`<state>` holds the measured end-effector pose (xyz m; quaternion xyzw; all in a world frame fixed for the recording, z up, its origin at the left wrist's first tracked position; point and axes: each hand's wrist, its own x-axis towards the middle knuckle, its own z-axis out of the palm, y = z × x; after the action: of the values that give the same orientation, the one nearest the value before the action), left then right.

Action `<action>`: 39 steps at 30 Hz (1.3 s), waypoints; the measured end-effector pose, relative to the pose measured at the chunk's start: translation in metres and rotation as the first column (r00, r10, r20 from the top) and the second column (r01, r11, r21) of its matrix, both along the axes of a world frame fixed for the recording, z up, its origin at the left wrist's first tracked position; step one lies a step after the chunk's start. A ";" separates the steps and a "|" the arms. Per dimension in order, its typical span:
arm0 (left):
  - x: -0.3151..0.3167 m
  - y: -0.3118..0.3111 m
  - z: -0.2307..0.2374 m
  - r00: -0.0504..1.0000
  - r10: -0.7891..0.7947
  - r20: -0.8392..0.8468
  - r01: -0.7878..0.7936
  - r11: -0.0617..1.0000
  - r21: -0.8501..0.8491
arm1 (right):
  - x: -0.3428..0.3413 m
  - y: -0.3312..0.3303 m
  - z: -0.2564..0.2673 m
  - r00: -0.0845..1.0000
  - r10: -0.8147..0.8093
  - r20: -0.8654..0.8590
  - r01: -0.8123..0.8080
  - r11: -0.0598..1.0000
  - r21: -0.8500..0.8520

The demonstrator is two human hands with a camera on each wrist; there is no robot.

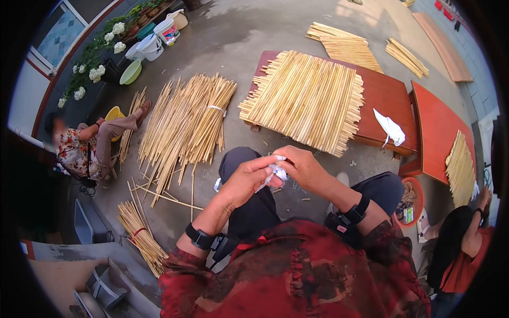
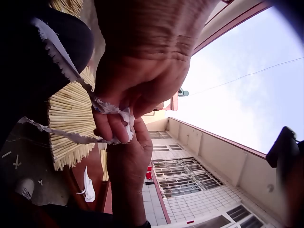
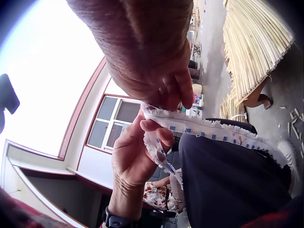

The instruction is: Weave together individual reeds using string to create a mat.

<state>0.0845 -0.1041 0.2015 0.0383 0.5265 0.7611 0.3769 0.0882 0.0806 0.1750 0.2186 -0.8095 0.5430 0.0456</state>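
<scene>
A white cloth strip with frayed edges and blue marks (image 3: 213,130) is between my two hands, over my lap. My left hand (image 1: 245,181) pinches it with thumb and fingers, and part of it lies bunched across the palm. Close against it, my right hand (image 1: 303,165) grips the strip between thumb and fingertips. Two lengths of the strip trail away from the hands in the left wrist view, one frayed length (image 2: 59,52) running up over the dark trouser leg. The right fingertips are partly hidden in the right wrist view.
Pale sticks (image 1: 305,100) cover part of a low red table (image 1: 379,100), beside a white cloth (image 1: 389,128). Many sticks (image 1: 177,124) lie on the floor to the left, near a tied bundle (image 1: 140,238). A seated person (image 1: 79,148) is at left, another person (image 1: 472,249) at right.
</scene>
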 end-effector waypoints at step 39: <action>-0.103 -0.039 -0.059 0.757 -0.125 -0.642 -0.468 0.581 -0.665 | 0.029 0.215 -0.022 0.660 -0.657 0.365 0.578 0.754 0.311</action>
<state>-0.0183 -0.1435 0.1428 0.0620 0.9027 0.4195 0.0733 0.1175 0.2959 0.1529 -0.1998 -0.8651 0.4598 0.0194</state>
